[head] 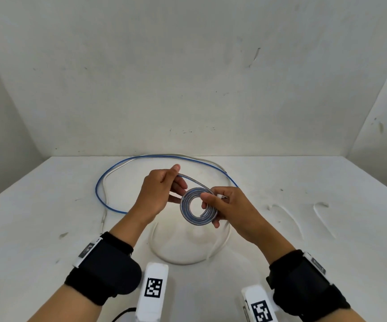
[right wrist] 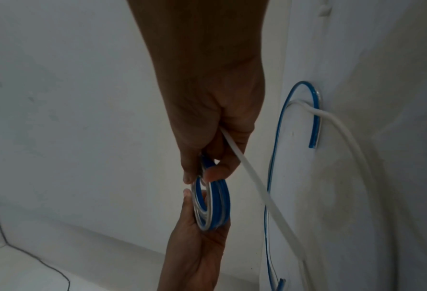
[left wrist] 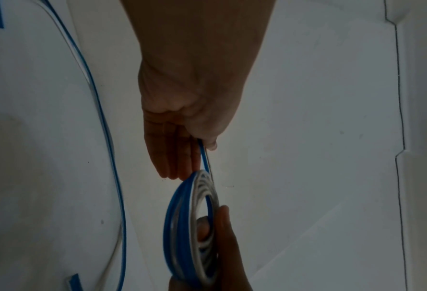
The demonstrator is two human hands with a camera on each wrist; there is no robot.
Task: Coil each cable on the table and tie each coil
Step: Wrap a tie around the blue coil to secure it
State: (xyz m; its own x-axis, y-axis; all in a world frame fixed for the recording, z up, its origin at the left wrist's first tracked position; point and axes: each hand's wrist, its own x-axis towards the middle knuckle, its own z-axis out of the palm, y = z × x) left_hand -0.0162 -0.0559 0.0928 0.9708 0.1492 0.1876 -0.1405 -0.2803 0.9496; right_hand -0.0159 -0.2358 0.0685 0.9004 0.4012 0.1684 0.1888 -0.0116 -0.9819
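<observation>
The blue cable (head: 198,206) looks like smooth, glossy plastic, half clear, catching light along its flat coil. The white cable (head: 220,248) reads as matt, rubbery plastic. The surface (head: 48,205) is matt white, scuffed and flecked with dark marks. The wall (head: 188,77) behind looks chalky and scratched. The wristbands (head: 104,268) are black, soft cloth, holding white hard-plastic units (head: 152,291).
</observation>
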